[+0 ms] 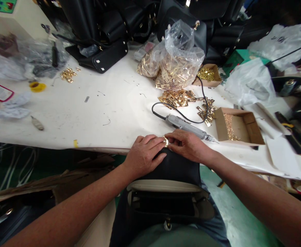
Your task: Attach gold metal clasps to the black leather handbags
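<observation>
A black handbag (163,168) lies on my lap, its body gaping toward me and its flap stretched out to the table's edge. At the flap's far end sits a small gold clasp (165,141). My left hand (145,152) holds the flap, fingers together beside the clasp and thumb resting on the black surface. From the other side, my right hand (185,144) pinches the clasp with bent fingers; the fingertips are partly hidden. Just beyond that hand lies a grey electric screwdriver (186,127). A metal fitting (167,224) shows on the bag's near side.
Loose gold fittings (175,98) lie before a clear plastic bag (176,65) of more. An open cardboard box (239,127) with small screws stands right. The screwdriver's cord (204,92) loops across the table. Black handbags (101,56) crowd the back. Yellow tape (37,86) lies left.
</observation>
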`<state>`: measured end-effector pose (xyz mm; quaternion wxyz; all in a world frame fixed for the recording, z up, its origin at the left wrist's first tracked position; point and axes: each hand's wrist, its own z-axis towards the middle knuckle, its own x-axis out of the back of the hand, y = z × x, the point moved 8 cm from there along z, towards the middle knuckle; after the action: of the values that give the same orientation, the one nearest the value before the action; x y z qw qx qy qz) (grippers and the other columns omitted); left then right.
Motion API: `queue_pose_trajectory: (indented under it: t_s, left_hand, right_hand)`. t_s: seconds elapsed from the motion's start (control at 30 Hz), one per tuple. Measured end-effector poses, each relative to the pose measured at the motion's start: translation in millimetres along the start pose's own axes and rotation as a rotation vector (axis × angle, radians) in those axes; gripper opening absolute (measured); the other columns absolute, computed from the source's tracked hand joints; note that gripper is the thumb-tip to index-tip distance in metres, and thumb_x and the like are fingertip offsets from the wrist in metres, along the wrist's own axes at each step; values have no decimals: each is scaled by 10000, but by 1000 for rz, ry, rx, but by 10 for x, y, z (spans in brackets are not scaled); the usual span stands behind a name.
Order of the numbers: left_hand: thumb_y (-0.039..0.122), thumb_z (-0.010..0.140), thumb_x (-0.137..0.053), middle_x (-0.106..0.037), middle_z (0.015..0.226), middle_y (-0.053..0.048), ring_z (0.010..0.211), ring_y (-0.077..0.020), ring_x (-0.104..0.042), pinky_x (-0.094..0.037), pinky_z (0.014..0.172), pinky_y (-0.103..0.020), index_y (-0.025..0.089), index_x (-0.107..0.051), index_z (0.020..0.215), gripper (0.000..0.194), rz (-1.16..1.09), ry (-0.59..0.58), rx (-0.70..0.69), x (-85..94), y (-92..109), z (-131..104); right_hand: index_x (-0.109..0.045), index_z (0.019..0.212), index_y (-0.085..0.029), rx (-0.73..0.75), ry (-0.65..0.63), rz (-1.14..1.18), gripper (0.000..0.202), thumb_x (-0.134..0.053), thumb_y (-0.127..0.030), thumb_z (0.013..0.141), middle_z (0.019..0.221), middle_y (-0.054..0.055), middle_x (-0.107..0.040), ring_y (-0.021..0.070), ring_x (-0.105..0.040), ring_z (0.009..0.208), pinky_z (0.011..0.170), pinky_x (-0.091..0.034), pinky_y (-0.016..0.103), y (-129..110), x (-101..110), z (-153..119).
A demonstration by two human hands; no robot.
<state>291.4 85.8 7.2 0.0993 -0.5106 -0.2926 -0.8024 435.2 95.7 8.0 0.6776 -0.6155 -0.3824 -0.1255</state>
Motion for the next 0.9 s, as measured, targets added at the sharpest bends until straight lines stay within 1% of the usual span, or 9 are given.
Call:
queue_pose_trajectory:
  t_s: [0.07, 0.2, 0.3, 0.37, 0.5, 0.63, 0.9]
  left_hand:
    - [371, 1004, -587, -687, 1375, -78, 1226, -282, -593, -456, 928, -464, 199, -667, 1296, 348, 1, -1, -1, 4, 3, 2]
    - [367, 1004, -590, -684, 1380, -77, 1230, -280, -591, -456, 931, -464, 202, -662, 1306, 352, -6, -5, 2, 8, 1, 8]
    - [374, 1011, -580, -679, 1392, -63, 1234, -280, -585, -448, 931, -464, 204, -664, 1295, 342, -14, -2, 5, 9, -5, 7]
    - [377, 1011, -580, -676, 1397, -57, 1238, -280, -581, -445, 931, -462, 208, -664, 1294, 340, -20, -3, 12, 5, -13, 2]
    - [383, 1011, -582, -679, 1394, -58, 1238, -281, -579, -445, 934, -460, 205, -667, 1290, 342, -28, -5, 19, 0, -19, -6]
    - [387, 1012, -581, -681, 1390, -64, 1238, -278, -581, -449, 938, -461, 202, -669, 1291, 346, -30, -4, 23, 4, -20, 0]
    - [375, 1005, -588, -690, 1374, -86, 1235, -277, -592, -457, 941, -456, 198, -677, 1287, 344, -28, 5, 22, 18, -15, 3]
  right_hand:
    - [-746, 1101, -191, -11, -4, 16, 206, -636, -191, 927, 866, 29, -661, 146, -588, 739, 684, -466, 267, 19, -4, 4]
    - [-743, 1129, -186, -76, -29, 90, 278, -674, -161, 862, 889, 21, -671, 133, -598, 716, 658, -479, 252, 94, -12, 34]
    - [-745, 1131, -177, -81, -48, 74, 318, -677, -137, 823, 887, 20, -681, 128, -594, 699, 652, -480, 248, 93, -7, 56]
    - [-752, 1115, -177, -69, -38, 43, 313, -678, -138, 814, 864, 18, -680, 133, -593, 702, 654, -475, 251, 73, 12, 63]
    - [-755, 1122, -175, -57, -15, 22, 315, -685, -148, 817, 854, 25, -680, 144, -603, 721, 672, -480, 262, 61, 35, 50]
    - [-741, 1172, -179, -61, -29, 45, 348, -688, -161, 828, 894, 34, -694, 148, -605, 721, 673, -494, 267, 98, 18, 34]
    - [-745, 1158, -204, -63, -51, 60, 306, -694, -197, 857, 900, 27, -693, 159, -624, 764, 705, -492, 277, 133, 10, 39]
